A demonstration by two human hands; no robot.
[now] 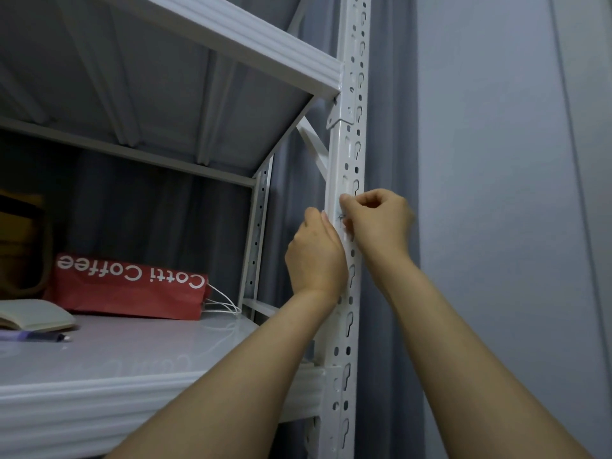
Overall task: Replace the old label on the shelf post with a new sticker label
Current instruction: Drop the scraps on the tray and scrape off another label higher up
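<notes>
The white perforated shelf post (348, 150) runs up the middle right of the head view. A small white label (341, 217) with faint dark writing sits on the post between my hands. My right hand (377, 220) is curled against the post from the right, its thumb and fingertips pinching at the label's edge. My left hand (316, 253) rests against the post's left face just below the label, fingers pressed to the metal. Most of the label is hidden by my fingers.
A white metal shelf (132, 369) lies at lower left with a red paper coffee bag (129, 286), an open notebook (33, 314) and a pen (49, 336). Another shelf (231, 38) overhangs above. Grey curtain and wall stand to the right.
</notes>
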